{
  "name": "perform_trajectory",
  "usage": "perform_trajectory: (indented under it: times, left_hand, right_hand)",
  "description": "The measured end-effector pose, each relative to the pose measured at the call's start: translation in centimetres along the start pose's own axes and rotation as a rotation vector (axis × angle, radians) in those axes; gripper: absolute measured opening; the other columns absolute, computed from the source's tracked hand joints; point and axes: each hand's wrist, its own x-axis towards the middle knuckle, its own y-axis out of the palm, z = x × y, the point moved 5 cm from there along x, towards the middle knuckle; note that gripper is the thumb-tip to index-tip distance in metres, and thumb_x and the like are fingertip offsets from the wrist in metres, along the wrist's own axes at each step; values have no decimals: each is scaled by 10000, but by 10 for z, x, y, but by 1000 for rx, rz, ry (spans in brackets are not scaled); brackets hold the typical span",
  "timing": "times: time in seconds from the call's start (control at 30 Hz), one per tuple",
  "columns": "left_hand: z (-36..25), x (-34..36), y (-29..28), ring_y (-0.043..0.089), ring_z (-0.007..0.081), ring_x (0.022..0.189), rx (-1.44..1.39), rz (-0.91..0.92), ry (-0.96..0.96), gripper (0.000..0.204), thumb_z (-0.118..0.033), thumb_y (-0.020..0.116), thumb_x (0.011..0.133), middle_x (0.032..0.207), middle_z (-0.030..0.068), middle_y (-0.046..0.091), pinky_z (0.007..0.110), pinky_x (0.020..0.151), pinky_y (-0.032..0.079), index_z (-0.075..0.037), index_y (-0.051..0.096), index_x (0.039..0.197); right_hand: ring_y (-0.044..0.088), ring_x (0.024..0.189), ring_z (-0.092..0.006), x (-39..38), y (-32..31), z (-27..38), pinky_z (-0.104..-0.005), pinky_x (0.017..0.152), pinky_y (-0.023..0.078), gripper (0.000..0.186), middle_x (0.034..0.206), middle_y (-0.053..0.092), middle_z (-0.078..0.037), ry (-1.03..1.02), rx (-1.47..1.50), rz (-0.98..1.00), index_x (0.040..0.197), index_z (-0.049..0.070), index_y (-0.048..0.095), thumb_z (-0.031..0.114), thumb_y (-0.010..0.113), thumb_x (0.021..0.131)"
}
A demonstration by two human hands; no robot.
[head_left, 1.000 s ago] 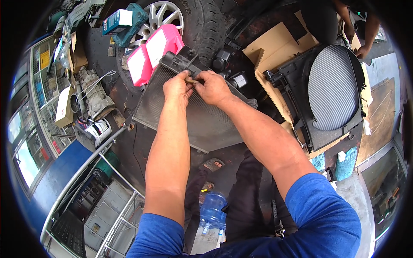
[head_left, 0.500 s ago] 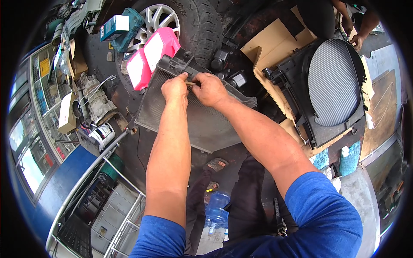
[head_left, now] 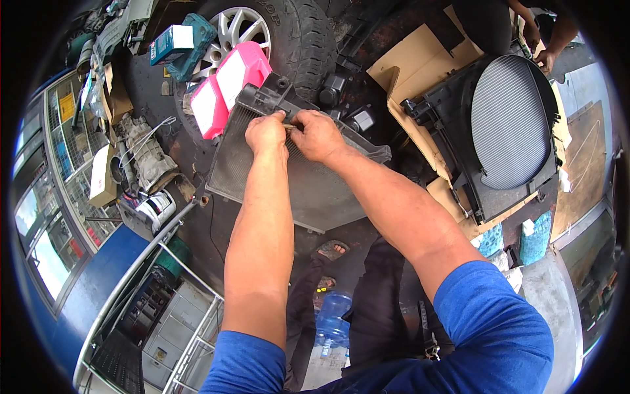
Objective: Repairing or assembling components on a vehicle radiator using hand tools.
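Below the blue short sleeves (head_left: 499,315), both bare forearms reached over a grimy radiator (head_left: 321,200). The right hand (head_left: 318,136) had its fingers clamped on a short, slim brass-coloured piece (head_left: 289,127). The left hand (head_left: 266,134) met it from the other side, thumb forward; its remaining fingers were hidden beneath, so their grip could not be told. The piece sat between the two hands, just beside the radiator's black plastic end tank (head_left: 261,100).

The handling looked to be midway: the piece had not been let go, and nothing visible showed it seated or freed. How much was left could not be judged.

The radiator's core was a broad, flat panel of fine, dust-dulled fins, its ribbed tank moulded with stubby fittings. Down near the person's feet stood a translucent blue water bottle (head_left: 333,318).

Beyond the tank were glossy pink jugs (head_left: 210,108) with white labels, then a deep-treaded rubber tyre (head_left: 312,52) on a spoked alloy wheel (head_left: 246,29). To the right, a second radiator (head_left: 512,125) rested on creased brown cardboard (head_left: 420,65), its cleaner silvery fins showing through the round opening of a black plastic shroud (head_left: 453,125). At its far edge were a co-worker's hands (head_left: 546,60).
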Motion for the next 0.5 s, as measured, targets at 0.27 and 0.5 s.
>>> perform_trajectory:
  times: [0.27, 0.5]
  left_hand:
    - [9, -9, 7, 552, 178, 623, -103, 53, -246, 131, -35, 661, 818, 767, 74, 562, 326, 549, 460, 32, 574, 890]
    - [14, -9, 4, 570, 178, 593, -255, 142, -499, 158, -179, 572, 908, 750, 73, 573, 334, 558, 496, -22, 558, 923]
  right_hand:
    - [599, 951, -353, -3, -3, -7, -425, 838, 484, 216, 951, 629, -168, 15, 3, -14, 941, 39, 626, 186, 638, 783]
    - [610, 903, -338, -2, -3, -1, -418, 793, 491, 168, 912, 641, -157, -7, -4, -80, 917, 39, 639, 156, 646, 796]
